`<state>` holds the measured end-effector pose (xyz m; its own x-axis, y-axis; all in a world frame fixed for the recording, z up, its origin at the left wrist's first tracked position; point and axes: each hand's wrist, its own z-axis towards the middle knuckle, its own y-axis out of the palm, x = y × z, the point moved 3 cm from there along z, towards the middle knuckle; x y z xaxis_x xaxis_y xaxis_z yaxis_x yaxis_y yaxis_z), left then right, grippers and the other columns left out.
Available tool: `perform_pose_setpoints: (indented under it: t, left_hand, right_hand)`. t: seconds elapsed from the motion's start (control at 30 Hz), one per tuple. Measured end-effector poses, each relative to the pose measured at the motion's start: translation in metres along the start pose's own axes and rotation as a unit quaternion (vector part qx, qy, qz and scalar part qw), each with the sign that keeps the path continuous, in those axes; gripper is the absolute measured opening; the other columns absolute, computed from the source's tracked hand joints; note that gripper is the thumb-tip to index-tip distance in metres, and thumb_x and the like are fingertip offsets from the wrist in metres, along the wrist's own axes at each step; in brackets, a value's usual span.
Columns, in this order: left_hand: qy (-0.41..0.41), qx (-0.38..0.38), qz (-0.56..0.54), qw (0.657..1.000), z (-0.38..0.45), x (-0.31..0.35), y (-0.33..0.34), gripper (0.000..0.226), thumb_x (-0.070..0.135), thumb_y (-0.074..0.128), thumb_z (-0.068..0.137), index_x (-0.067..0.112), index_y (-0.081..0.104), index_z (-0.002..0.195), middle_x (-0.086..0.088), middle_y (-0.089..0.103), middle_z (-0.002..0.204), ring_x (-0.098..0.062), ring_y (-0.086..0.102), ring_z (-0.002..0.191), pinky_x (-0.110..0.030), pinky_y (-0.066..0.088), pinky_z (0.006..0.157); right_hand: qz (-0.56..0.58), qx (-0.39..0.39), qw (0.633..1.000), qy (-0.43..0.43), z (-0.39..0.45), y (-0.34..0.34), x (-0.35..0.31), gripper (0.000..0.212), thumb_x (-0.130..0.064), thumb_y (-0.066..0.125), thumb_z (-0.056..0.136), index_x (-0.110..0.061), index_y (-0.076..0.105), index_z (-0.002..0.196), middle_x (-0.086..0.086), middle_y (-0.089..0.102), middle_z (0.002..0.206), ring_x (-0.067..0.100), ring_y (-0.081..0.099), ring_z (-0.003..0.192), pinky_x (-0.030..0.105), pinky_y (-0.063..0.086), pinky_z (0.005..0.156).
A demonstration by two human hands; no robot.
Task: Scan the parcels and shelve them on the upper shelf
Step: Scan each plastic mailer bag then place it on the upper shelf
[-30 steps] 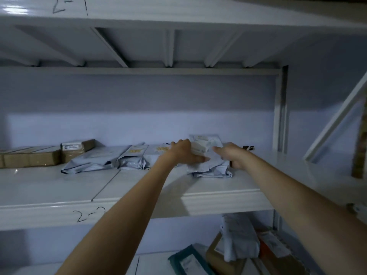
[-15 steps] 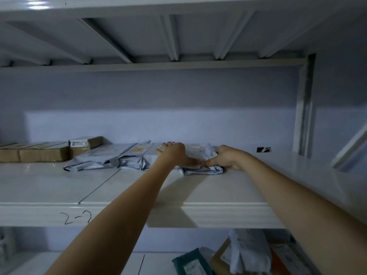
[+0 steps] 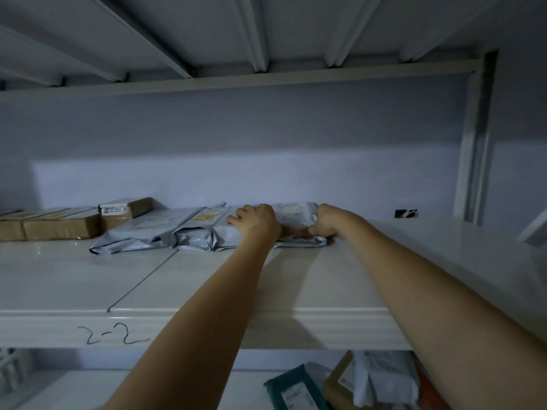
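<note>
A grey poly-bag parcel [image 3: 294, 216] lies flat at the back of the white upper shelf [image 3: 207, 279], marked "2-2" on its front edge. Both my arms reach up to it. My left hand [image 3: 257, 221] rests on its left side, fingers spread over the neighbouring bag. My right hand [image 3: 327, 221] grips its right edge with curled fingers. To the left, two more grey bag parcels [image 3: 159, 229] lie side by side against it.
Brown cardboard boxes [image 3: 59, 224] line the shelf's far left. A small dark tag [image 3: 406, 213] sits by the wall at right, near the upright post [image 3: 473, 149]. Below, the lower shelf holds a teal parcel [image 3: 293, 389], a brown box and a grey bag.
The parcel, held tilted up a second ago, now lies flat at the back beside the other bags. Both hands pushed it in and stay on it. The view shifted right and upward.
</note>
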<state>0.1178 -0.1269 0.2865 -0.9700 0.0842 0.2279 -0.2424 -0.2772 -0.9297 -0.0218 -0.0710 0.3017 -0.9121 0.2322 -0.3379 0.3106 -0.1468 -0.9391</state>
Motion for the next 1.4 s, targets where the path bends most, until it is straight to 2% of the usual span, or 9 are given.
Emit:
perform_pose_setpoints:
  t: [0.1, 0.27, 0.4, 0.47, 0.57, 0.67, 0.93, 1.1, 1.4]
  left_hand:
    - [0.006, 0.029, -0.020, 0.999, -0.014, 0.000, -0.006, 0.052, 0.041, 0.060, 0.090, 0.017, 0.049, 0.134, -0.015, 0.046, 0.139, -0.036, 0.040, 0.131, -0.056, 0.023, 0.110]
    - [0.055, 0.096, -0.161, 0.981, -0.051, -0.010, -0.037, 0.043, 0.046, 0.058, 0.092, 0.013, 0.057, 0.119, -0.015, 0.058, 0.125, -0.037, 0.052, 0.119, -0.050, 0.040, 0.103]
    - [0.122, 0.150, -0.325, 0.926, -0.117, -0.020, -0.053, 0.025, 0.030, 0.059, 0.094, 0.013, 0.069, 0.110, -0.010, 0.070, 0.111, -0.026, 0.063, 0.107, -0.026, 0.045, 0.084]
    - [0.140, 0.166, -0.400, 0.890, -0.158, -0.025, -0.053, 0.020, 0.024, 0.057, 0.095, 0.015, 0.073, 0.101, 0.000, 0.073, 0.102, -0.018, 0.067, 0.097, -0.026, 0.049, 0.081]
    - [0.144, 0.154, -0.478, 0.853, -0.210, -0.027, -0.041, 0.017, 0.021, 0.056, 0.095, 0.019, 0.073, 0.096, 0.011, 0.072, 0.095, -0.008, 0.066, 0.089, -0.026, 0.052, 0.080]
    - [0.153, 0.133, -0.525, 0.827, -0.242, -0.029, -0.028, 0.015, 0.019, 0.056, 0.095, 0.019, 0.071, 0.093, 0.012, 0.072, 0.092, -0.006, 0.067, 0.087, -0.026, 0.053, 0.077]
    - [0.218, 0.018, -0.613, 0.759, -0.285, -0.046, 0.011, 0.023, 0.016, 0.046, 0.101, 0.015, 0.066, 0.088, 0.003, 0.067, 0.083, -0.017, 0.065, 0.085, -0.038, 0.057, 0.077]
    - [0.134, -0.123, -0.612, 0.770, -0.289, -0.061, 0.084, 0.026, 0.015, 0.044, 0.101, 0.011, 0.069, 0.095, -0.003, 0.071, 0.088, -0.019, 0.067, 0.086, -0.031, 0.056, 0.078]
    - [0.013, -0.240, -0.609, 0.756, -0.252, -0.038, 0.171, 0.030, 0.044, 0.044, 0.079, 0.026, 0.065, 0.090, -0.006, 0.070, 0.105, -0.028, 0.064, 0.099, -0.050, 0.052, 0.094]
  right_hand:
    - [0.020, 0.039, 0.999, 0.008, -0.013, 0.006, -0.005, 0.056, -0.032, 0.059, 0.099, -0.008, 0.044, 0.147, 0.015, 0.051, 0.147, 0.031, 0.054, 0.128, 0.030, 0.045, 0.100]
    - [0.094, 0.138, 0.986, -0.020, -0.059, 0.002, -0.008, 0.055, -0.044, 0.067, 0.093, -0.007, 0.059, 0.133, 0.014, 0.064, 0.131, 0.033, 0.063, 0.114, 0.032, 0.051, 0.086]
    - [0.148, 0.174, 0.972, -0.059, -0.125, -0.003, 0.015, 0.037, -0.046, 0.066, 0.094, -0.010, 0.061, 0.101, 0.011, 0.068, 0.112, 0.033, 0.063, 0.108, 0.029, 0.043, 0.074]
    - [0.174, 0.208, 0.960, -0.072, -0.162, 0.002, 0.033, 0.041, -0.044, 0.065, 0.096, -0.008, 0.059, 0.115, 0.014, 0.065, 0.125, 0.034, 0.059, 0.117, 0.032, 0.044, 0.080]
    - [0.207, 0.213, 0.952, -0.070, -0.202, 0.025, 0.053, 0.066, -0.043, 0.063, 0.097, -0.006, 0.044, 0.149, 0.013, 0.053, 0.148, 0.029, 0.049, 0.136, 0.035, 0.042, 0.106]
    - [0.244, 0.249, 0.933, -0.090, -0.232, 0.039, 0.061, 0.064, -0.037, 0.065, 0.097, -0.009, 0.044, 0.150, 0.007, 0.053, 0.149, 0.021, 0.051, 0.135, 0.025, 0.038, 0.106]
    - [0.391, 0.392, 0.822, -0.134, -0.302, 0.064, 0.072, 0.022, 0.003, 0.062, 0.094, -0.013, 0.071, 0.105, -0.005, 0.074, 0.107, 0.006, 0.069, 0.103, 0.019, 0.053, 0.094]
    - [0.403, 0.430, 0.808, 0.006, -0.297, 0.116, 0.102, 0.020, 0.005, 0.061, 0.089, -0.014, 0.068, 0.086, 0.005, 0.074, 0.089, 0.019, 0.071, 0.089, 0.018, 0.054, 0.078]
    - [0.395, 0.339, 0.819, 0.242, -0.254, 0.174, 0.179, 0.013, -0.019, 0.065, 0.090, -0.020, 0.074, 0.099, 0.003, 0.073, 0.101, 0.025, 0.067, 0.097, 0.039, 0.056, 0.089]
